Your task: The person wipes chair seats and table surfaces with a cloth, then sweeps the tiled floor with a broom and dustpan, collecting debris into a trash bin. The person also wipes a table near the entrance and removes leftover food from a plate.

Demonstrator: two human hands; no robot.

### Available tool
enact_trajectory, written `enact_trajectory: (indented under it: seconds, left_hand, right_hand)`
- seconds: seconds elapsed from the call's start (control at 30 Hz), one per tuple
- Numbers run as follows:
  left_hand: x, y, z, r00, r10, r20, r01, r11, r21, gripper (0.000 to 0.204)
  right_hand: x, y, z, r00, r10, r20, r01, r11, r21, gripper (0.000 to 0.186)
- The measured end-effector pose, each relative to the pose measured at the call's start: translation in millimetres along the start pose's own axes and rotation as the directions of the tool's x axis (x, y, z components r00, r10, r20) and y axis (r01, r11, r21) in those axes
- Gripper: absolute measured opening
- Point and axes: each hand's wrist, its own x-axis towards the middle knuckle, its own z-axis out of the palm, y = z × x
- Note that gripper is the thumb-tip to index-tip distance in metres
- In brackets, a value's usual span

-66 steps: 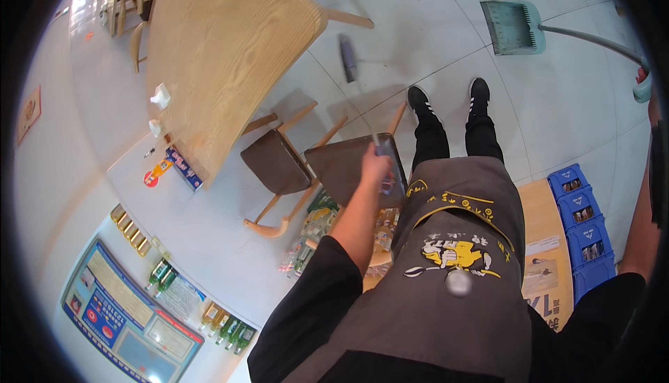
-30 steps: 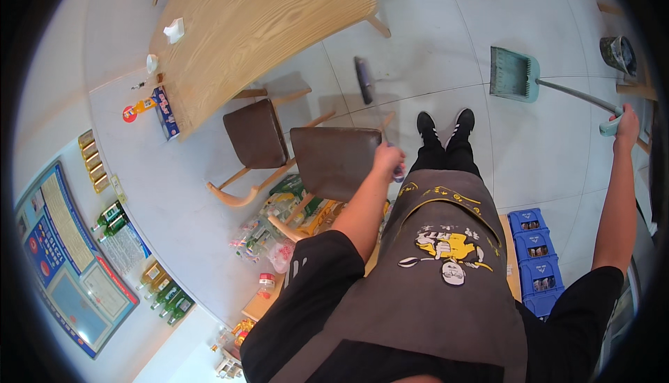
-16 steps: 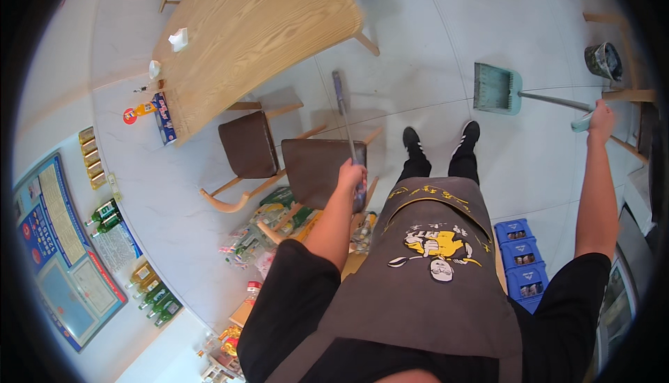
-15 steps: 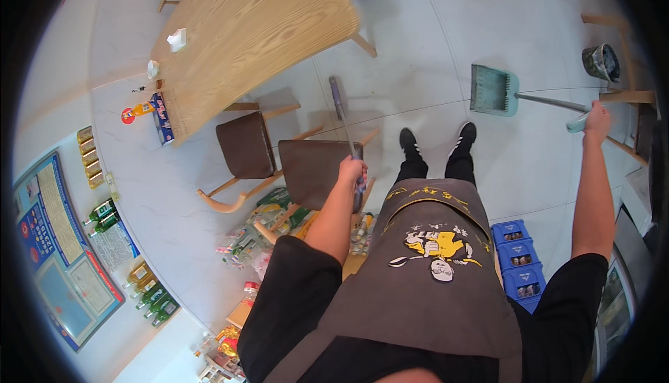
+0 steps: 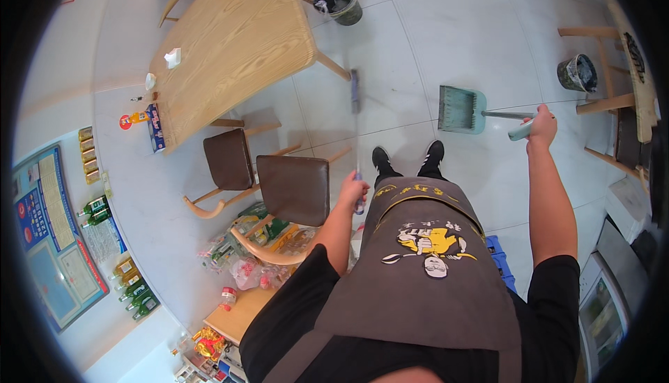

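Pale floor tiles spread out from a white wall on the left. Nearest comes a gray apron, with a blue crate showing at its right, contents hidden. At near left a clear jar with red on it sits at the edge of a low counter; just beyond lies a pinkish plastic bag, its contents too small to tell.

The left grip is clamped around the handle of a broom, the right grip around the handle of a pale green dustpan. The pan is on the floor right of the broom head, mouth facing left; I cannot tell what is in it. Farther off, a dark bucket at far left and a second bucket at far right each hold a plastic liner.

Compared with half a second ago, the broom head has shifted right, past a tile seam; the blue crates, three then in view, are mostly covered now.

Tile stretches between broom head and pan. On the left, the head is near the leg of the wooden counter, with a brown chair nearer.
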Motion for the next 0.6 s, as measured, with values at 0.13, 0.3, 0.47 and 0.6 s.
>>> enact_trajectory:
  seconds: [0.13,0.3,0.47,0.6]
  left_hand:
    - [32.3,6.4,-5.7,0.997,-0.012,-0.082,0.019,0.997,0.080,0.044]
    - [74.7,10.6,56.9,0.996,-0.090,0.013,0.090,0.996,0.014,0.019]
    - [39.6,22.9,75.6,0.993,-0.007,0.117,-0.014,0.983,0.183,0.023]
    - [18.9,67.9,32.8,0.985,0.140,0.104,-0.169,0.917,0.362,0.039]
  right_hand:
    - [-0.6,-0.4,-5.3,1.000,0.016,-0.005,-0.016,1.000,0.015,0.033]
    - [-2.4,2.6,2.1,1.000,0.001,0.002,-0.001,1.000,0.017,0.033]
    - [-3.5,7.0,7.2,1.000,-0.019,-0.008,0.019,0.999,0.044,0.036]
    - [-3.2,5.1,9.2,0.999,-0.012,-0.052,0.012,1.000,-0.010,0.046]
